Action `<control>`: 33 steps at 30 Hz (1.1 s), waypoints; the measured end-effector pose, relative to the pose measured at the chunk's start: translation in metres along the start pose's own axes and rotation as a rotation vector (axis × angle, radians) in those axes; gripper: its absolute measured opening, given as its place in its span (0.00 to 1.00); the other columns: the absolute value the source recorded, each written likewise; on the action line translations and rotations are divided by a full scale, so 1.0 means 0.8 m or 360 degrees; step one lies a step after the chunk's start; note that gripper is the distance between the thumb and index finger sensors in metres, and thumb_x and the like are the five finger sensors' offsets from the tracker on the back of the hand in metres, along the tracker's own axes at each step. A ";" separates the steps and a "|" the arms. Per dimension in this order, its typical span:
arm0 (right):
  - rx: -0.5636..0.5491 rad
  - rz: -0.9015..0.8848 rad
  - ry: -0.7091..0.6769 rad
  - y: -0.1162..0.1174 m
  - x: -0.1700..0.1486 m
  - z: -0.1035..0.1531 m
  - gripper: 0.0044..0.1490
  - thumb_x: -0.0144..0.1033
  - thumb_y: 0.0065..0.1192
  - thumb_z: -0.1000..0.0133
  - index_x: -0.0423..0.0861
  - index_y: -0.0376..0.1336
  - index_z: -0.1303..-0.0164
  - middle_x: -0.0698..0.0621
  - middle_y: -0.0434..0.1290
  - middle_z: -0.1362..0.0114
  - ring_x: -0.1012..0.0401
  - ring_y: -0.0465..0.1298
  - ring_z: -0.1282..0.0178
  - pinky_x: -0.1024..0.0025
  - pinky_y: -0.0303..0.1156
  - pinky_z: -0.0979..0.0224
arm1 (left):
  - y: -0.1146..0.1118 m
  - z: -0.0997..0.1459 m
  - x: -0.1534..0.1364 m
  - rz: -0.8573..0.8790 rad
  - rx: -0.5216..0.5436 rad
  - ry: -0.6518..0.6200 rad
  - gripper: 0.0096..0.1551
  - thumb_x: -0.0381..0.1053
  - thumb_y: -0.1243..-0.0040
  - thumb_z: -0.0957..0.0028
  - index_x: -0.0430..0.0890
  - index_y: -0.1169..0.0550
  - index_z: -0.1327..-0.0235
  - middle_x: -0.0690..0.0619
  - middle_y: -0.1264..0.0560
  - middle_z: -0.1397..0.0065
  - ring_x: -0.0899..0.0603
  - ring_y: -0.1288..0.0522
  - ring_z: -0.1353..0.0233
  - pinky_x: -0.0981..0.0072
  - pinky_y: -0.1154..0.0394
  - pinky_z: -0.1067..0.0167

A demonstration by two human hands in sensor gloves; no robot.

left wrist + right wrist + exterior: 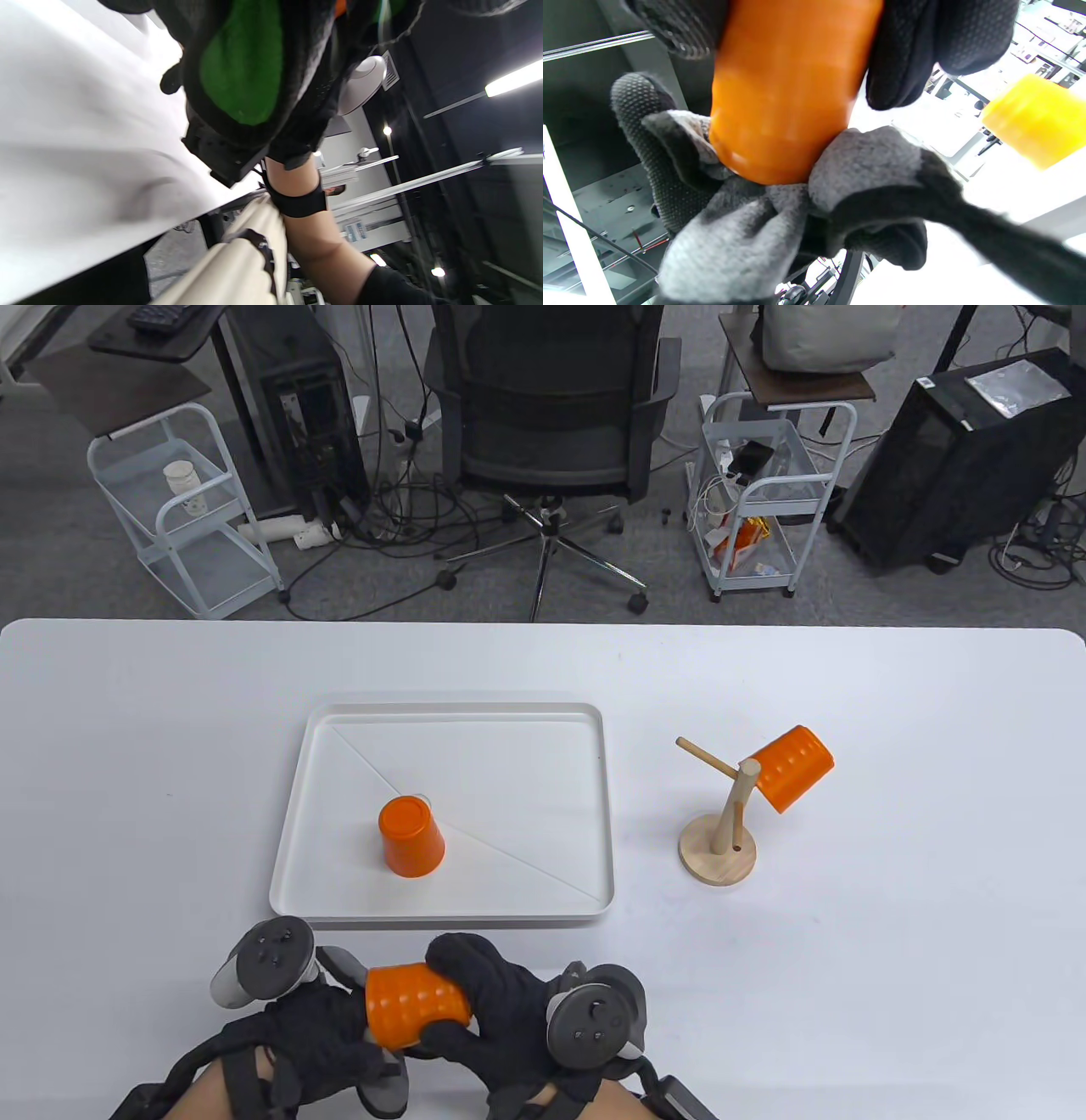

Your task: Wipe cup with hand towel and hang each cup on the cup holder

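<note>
An orange cup (416, 1005) lies sideways between both hands near the table's front edge. My right hand (501, 1010) curls its fingers round the cup's body (789, 89). My left hand (318, 1035) holds a grey hand towel (742, 228) bunched against the cup's open end. A second orange cup (411, 836) stands upside down in the white tray (458, 712). A third orange cup (792, 768) hangs on the right peg of the wooden cup holder (719, 848); its left peg (704, 757) is bare.
The tray sits in the middle of the white table (891, 984), with the cup holder to its right. Beyond the table's far edge stand an office chair (551, 432) and two white trolleys (182, 509).
</note>
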State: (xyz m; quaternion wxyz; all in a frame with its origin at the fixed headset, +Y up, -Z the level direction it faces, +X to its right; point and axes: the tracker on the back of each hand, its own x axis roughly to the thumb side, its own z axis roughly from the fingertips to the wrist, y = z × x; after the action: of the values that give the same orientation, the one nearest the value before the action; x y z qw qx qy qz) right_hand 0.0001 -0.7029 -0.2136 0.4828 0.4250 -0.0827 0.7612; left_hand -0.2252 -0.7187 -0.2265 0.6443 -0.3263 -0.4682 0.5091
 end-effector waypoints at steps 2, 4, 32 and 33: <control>0.0000 0.0013 -0.0025 -0.001 0.001 0.000 0.50 0.55 0.58 0.45 0.46 0.41 0.22 0.39 0.57 0.21 0.41 0.75 0.38 0.37 0.68 0.29 | 0.001 0.001 -0.001 0.0052 0.0003 -0.0028 0.56 0.83 0.57 0.55 0.57 0.49 0.17 0.60 0.52 0.11 0.28 0.34 0.24 0.28 0.38 0.31; -0.0007 0.0048 -0.0075 -0.003 0.002 -0.001 0.49 0.54 0.59 0.45 0.48 0.41 0.21 0.39 0.55 0.19 0.39 0.74 0.36 0.36 0.67 0.28 | 0.003 0.002 -0.001 0.0092 0.0006 -0.0063 0.58 0.84 0.61 0.56 0.55 0.49 0.16 0.58 0.53 0.10 0.27 0.34 0.24 0.28 0.38 0.31; -0.0262 -0.0048 0.0034 -0.030 -0.001 -0.001 0.49 0.54 0.58 0.45 0.44 0.43 0.22 0.34 0.57 0.23 0.40 0.76 0.40 0.38 0.69 0.32 | 0.026 0.034 0.024 -0.0218 0.0486 0.0021 0.53 0.83 0.63 0.57 0.67 0.61 0.20 0.53 0.64 0.11 0.24 0.40 0.19 0.27 0.41 0.28; -0.0248 -0.0041 0.0034 -0.028 -0.001 -0.001 0.49 0.54 0.58 0.45 0.44 0.43 0.22 0.34 0.58 0.23 0.40 0.76 0.40 0.38 0.69 0.32 | 0.025 0.032 0.023 -0.0232 0.0491 0.0048 0.52 0.82 0.63 0.55 0.68 0.62 0.21 0.53 0.64 0.11 0.24 0.40 0.19 0.27 0.40 0.28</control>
State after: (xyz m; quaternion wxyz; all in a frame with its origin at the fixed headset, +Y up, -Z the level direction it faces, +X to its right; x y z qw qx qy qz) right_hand 0.0182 -0.6911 -0.2209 0.5250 0.3791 -0.1312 0.7506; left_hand -0.2555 -0.6968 -0.2300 0.7288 -0.1964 -0.3973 0.5220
